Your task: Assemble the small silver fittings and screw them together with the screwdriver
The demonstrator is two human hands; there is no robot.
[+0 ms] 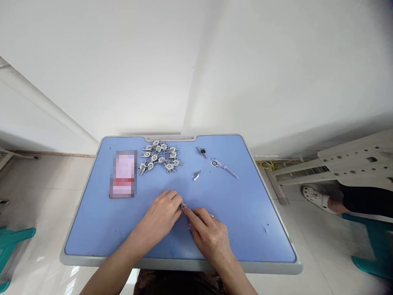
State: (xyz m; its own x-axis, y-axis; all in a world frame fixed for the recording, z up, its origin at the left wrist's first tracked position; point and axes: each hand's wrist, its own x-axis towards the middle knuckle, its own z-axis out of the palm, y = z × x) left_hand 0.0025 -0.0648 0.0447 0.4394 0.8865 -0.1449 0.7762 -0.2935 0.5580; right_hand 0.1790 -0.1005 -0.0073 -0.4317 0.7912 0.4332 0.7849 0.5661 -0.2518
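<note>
We are clamping a small metal part in our left hand over the near middle of the bench, while our right hand is bringing its fingertips to it and covering much of it, so we cannot tell whether they are gripping. Near the long groove in the bench's far rim, flanged metal fittings are lying in a cluster. At left, pixelation is masking a flat rectangular object, and the view's right edge is cutting off another person's leg.
</note>
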